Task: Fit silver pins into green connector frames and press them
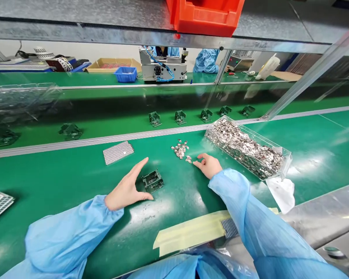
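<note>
My left hand is open, its thumb and fingers spread around the left side of a dark green circuit-board assembly on the green work surface. A gap shows between the palm and the assembly. Right of it, my right hand has thumb and index finger curled into a pinch at the surface. Whatever is at those fingertips is too small to make out. Just left of them lies a loose pile of small silvery metal pieces, with a few separate ones nearest the fingers.
A clear tray full of silvery metal pieces stands right of my right hand. A white grid plate lies left of the pile. Behind a metal rail, several similar assemblies sit on the green belt. A red bin rests on the overhead shelf.
</note>
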The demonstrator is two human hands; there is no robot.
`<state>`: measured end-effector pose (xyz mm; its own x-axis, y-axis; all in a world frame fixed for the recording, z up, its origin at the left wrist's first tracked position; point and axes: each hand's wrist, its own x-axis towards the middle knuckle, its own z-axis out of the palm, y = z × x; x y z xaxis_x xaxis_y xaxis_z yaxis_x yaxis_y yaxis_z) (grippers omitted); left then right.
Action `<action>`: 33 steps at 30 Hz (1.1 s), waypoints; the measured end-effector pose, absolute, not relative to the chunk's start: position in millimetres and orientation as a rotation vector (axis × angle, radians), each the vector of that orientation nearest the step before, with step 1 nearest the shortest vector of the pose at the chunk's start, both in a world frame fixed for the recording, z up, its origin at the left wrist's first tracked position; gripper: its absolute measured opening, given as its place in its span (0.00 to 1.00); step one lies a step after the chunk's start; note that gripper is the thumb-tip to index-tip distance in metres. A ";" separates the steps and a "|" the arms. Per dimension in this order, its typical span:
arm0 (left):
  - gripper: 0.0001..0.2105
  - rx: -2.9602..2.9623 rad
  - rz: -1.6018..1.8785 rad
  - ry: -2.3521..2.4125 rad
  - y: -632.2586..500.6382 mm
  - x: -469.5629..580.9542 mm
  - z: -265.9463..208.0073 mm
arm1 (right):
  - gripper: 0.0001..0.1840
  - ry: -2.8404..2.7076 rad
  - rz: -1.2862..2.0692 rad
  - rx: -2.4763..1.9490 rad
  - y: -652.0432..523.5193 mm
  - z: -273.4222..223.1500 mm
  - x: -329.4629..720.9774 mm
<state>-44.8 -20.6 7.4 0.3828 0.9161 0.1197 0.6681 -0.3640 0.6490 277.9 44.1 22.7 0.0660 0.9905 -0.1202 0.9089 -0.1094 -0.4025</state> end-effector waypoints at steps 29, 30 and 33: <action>0.26 1.461 0.875 0.671 -74.8 123.7 22.9 | 0.04 -0.979 0.713 -1.440 -152.3 25.5 268.1; 0.26 1.459 0.865 0.664 -77.7 126.0 22.6 | 0.04 -0.982 0.691 -1.460 -153.6 23.5 267.2; 0.24 1.462 0.823 0.670 -84.5 129.2 22.5 | 0.06 -0.966 0.644 -1.497 -154.4 18.9 264.5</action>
